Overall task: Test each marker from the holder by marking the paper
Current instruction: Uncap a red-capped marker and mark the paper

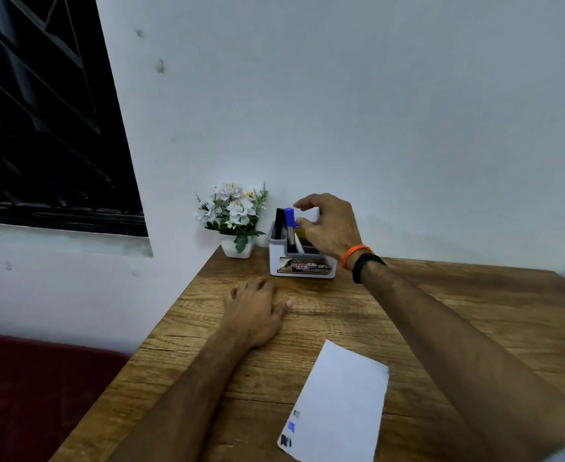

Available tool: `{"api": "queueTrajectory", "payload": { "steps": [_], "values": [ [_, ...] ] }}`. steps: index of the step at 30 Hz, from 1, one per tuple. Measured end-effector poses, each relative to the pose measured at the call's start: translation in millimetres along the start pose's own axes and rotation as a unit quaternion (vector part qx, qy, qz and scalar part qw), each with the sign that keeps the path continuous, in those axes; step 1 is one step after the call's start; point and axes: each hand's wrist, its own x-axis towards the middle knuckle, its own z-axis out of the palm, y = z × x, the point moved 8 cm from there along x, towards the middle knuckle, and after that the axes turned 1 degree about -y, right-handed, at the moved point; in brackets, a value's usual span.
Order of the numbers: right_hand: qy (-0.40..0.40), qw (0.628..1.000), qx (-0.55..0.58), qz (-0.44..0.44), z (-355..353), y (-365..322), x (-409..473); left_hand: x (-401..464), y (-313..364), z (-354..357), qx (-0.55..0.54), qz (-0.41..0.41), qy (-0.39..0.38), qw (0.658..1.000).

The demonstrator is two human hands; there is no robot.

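A white and grey marker holder (302,261) stands at the back of the wooden table (441,311), against the wall. A black marker (279,223) and a blue-capped marker (290,225) stick up from its left side. My right hand (331,225) hovers over the holder's right side with fingers spread and curled; thumb and forefinger are apart beside the blue marker, holding nothing that I can see. My left hand (257,311) lies flat on the table in front of the holder. A white paper (337,401) lies near me, with a few black and blue marks at its lower left corner.
A small white pot of artificial white flowers (236,218) stands just left of the holder. The table's left edge runs diagonally; a dark red seat (34,395) lies below it. A dark window fills the upper left.
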Motion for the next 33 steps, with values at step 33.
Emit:
{"api": "queueTrajectory", "payload": {
  "steps": [33],
  "values": [
    [0.054, 0.989, 0.112, 0.084, -46, 40, 18, 13, 43, 20, -0.015, 0.062, 0.001, 0.998]
  ]
}}
